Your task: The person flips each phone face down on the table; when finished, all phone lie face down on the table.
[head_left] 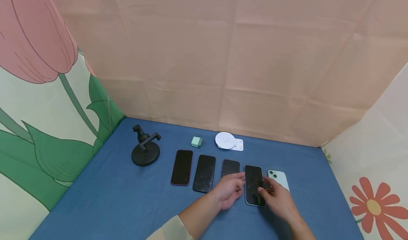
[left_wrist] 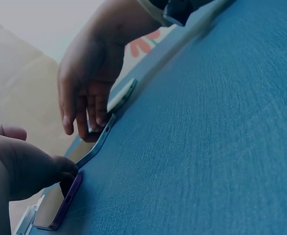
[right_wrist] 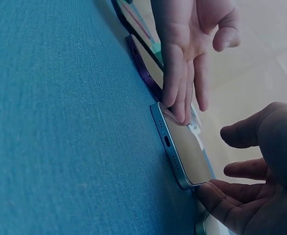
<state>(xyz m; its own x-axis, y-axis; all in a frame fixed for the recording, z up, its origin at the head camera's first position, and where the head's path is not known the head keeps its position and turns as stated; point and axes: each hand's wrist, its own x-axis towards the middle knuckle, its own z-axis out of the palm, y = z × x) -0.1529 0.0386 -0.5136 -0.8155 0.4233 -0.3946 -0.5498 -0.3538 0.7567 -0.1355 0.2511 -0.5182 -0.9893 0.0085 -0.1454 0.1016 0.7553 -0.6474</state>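
A pale-blue-edged smartphone (head_left: 254, 187) lies screen up on the blue cloth between both hands. My left hand (head_left: 228, 191) has its fingers extended to the phone's left edge, with the thumb held off. On the other side, the fingertips of my right hand (right_wrist: 253, 171) touch the phone's edge; in the right wrist view the thumb stands apart from the screen. Partly behind the left hand lies a smaller dark phone (head_left: 230, 167) with a purple edge. A mint phone (head_left: 279, 178), camera side up, sits just beyond the right hand, which overlaps its lower part.
Two more dark phones, one (head_left: 182, 167) farther left and one (head_left: 204, 173) nearer, lie in the same row. Behind them are a mint plug adapter (head_left: 197, 141) and a white round disc (head_left: 225, 140) over a white card. A black phone stand (head_left: 145, 154) stands at the left.
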